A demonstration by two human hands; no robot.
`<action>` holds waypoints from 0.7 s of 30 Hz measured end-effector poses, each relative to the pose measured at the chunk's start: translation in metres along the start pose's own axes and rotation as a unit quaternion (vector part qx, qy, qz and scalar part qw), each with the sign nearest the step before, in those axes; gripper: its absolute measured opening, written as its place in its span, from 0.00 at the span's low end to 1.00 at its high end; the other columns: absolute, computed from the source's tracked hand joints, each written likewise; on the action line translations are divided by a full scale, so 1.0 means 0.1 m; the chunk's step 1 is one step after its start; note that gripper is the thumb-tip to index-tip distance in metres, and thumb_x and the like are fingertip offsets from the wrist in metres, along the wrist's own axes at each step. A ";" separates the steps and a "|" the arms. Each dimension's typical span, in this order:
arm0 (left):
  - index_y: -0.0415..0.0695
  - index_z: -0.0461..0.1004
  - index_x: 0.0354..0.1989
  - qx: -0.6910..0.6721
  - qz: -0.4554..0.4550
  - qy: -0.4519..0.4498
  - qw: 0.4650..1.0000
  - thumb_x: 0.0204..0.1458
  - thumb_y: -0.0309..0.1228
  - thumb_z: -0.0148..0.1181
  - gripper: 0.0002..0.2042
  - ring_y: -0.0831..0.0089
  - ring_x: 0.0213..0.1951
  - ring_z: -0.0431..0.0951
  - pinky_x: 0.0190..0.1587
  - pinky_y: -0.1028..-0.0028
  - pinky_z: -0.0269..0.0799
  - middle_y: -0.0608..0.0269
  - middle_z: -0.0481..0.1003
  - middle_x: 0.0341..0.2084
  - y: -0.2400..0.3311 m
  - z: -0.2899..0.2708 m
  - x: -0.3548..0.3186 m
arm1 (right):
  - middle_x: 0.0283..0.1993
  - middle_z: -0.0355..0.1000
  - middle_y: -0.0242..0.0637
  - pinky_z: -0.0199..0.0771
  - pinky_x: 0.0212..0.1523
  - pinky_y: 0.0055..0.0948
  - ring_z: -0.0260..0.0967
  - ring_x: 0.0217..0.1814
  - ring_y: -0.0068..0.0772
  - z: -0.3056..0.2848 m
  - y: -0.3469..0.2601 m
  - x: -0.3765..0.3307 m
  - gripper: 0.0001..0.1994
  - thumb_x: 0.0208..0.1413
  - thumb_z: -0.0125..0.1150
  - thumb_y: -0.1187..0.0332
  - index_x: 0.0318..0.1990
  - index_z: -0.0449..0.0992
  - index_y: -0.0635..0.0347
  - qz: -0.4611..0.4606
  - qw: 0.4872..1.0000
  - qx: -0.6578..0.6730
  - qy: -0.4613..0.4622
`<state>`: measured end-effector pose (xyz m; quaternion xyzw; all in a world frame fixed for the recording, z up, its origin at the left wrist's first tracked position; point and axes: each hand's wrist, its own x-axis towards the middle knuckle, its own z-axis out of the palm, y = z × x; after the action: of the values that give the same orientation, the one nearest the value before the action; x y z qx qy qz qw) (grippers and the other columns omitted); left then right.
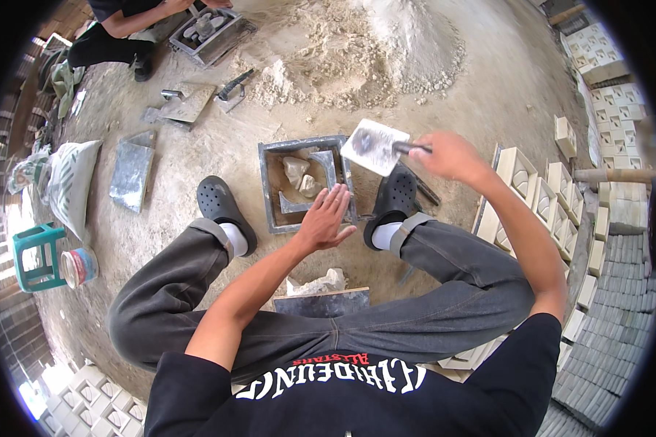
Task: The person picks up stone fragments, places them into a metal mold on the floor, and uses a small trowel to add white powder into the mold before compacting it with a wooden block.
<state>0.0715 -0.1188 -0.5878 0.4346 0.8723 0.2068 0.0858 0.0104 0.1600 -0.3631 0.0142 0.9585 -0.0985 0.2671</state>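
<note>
A square grey mold frame (pixel 264 186) lies on the ground between my feet. Inside it sit a curved grey insert (pixel 331 169) and a few pale lumps (pixel 296 171). My left hand (pixel 323 222) is stretched out flat over the frame's near right corner, fingers straight and holding nothing; whether it presses on the frame I cannot tell. Gripped by its dark handle, a trowel (pixel 372 149) is in my right hand (pixel 448 155). Its flat, whitish, smeared blade hangs just past the frame's far right corner. Close to my lap, white chunks (pixel 321 283) rest by a grey board (pixel 322 303).
A heap of pale powder (pixel 408 44) rises beyond the frame. At far left a co-worker's arm (pixel 135 22) reaches toward another mold (pixel 213 36). Tools and a flat slab (pixel 132 175) lie left; a green stool (pixel 38 256) stands there. Cast blocks (pixel 521 175) line my right.
</note>
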 end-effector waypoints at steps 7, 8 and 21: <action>0.35 0.50 0.70 -0.045 0.023 0.029 0.998 0.61 0.51 0.47 0.37 0.53 0.72 0.48 0.73 0.57 0.37 0.45 0.53 0.69 -0.30 -0.13 0.24 | 0.36 0.78 0.50 0.74 0.45 0.45 0.77 0.42 0.51 0.53 0.54 1.25 0.20 0.56 0.56 0.51 0.46 0.82 0.55 0.128 0.979 0.131 0.084; 0.35 0.51 0.70 -0.049 -0.006 0.051 0.997 0.61 0.50 0.49 0.37 0.53 0.72 0.48 0.73 0.56 0.37 0.45 0.53 0.69 -0.38 -0.16 0.24 | 0.37 0.78 0.51 0.74 0.46 0.45 0.77 0.44 0.52 0.63 0.58 1.44 0.21 0.56 0.57 0.50 0.46 0.81 0.55 0.145 0.974 0.148 0.087; 0.36 0.58 0.66 -0.073 -0.070 0.082 0.991 0.59 0.45 0.52 0.32 0.56 0.71 0.54 0.72 0.57 0.43 0.50 0.59 0.67 -0.59 -0.20 0.17 | 0.18 0.73 0.45 0.73 0.30 0.42 0.75 0.21 0.43 1.30 0.38 3.21 0.23 0.56 0.54 0.50 0.27 0.79 0.65 0.133 0.960 0.173 0.173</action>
<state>0.0119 -0.1432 -0.5947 0.3464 0.8872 0.2987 0.0597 -0.1955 0.1635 -0.6446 0.2048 0.9478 -0.2227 0.1010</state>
